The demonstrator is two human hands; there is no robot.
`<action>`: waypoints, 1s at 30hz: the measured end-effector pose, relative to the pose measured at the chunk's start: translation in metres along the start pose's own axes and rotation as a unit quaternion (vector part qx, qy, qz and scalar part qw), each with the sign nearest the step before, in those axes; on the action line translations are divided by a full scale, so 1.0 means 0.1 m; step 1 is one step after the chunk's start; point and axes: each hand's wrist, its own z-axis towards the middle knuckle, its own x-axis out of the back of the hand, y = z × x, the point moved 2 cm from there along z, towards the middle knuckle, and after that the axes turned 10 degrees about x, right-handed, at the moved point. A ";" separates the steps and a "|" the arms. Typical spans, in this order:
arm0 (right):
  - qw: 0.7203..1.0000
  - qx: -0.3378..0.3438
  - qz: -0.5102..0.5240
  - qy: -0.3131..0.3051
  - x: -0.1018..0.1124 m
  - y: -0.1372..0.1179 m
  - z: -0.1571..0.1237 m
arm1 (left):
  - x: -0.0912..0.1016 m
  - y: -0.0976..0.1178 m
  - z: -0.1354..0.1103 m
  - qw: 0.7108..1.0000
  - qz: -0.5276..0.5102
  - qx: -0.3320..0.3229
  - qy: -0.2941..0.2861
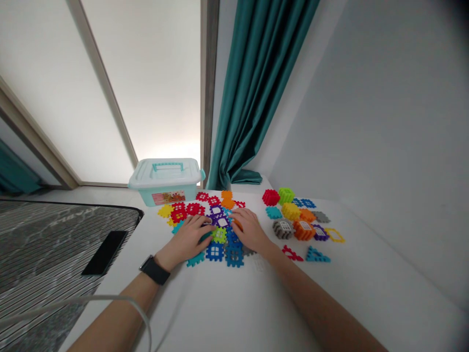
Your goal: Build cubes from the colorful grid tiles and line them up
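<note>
Plastic tiles (220, 234) lay in a loose, many-coloured spread on the white worktop (220, 303) in the head view, partly under the person's hands. The left hand (190, 238) reached in from the left, palm down, its fingers over tiles just beside a lime tile. The right hand (249, 230) lay on the right side, fingers bent over an orange tile (238, 224). The hands were apart from each other; whether either gripped a tile, the view could not tell. Blue tiles (214, 252) lay at the near side. Farther right, a grey stack (283, 229) stood beside an orange stack (304, 230). A lidded box (168, 178) stood far left.
</note>
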 end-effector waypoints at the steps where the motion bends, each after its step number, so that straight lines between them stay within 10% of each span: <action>1: 1.000 -0.018 -0.016 -0.004 0.00 0.05 0.08 | 0.00 0.01 0.00 1.000 0.000 -0.001 0.001; 19: 0.993 -0.096 -0.065 -0.033 -0.16 0.41 0.53 | -0.01 0.00 -0.02 1.000 0.002 0.000 0.013; 30: 0.998 -0.025 0.048 0.026 0.14 -0.05 0.28 | 0.02 -0.01 -0.01 0.992 -0.030 0.070 0.105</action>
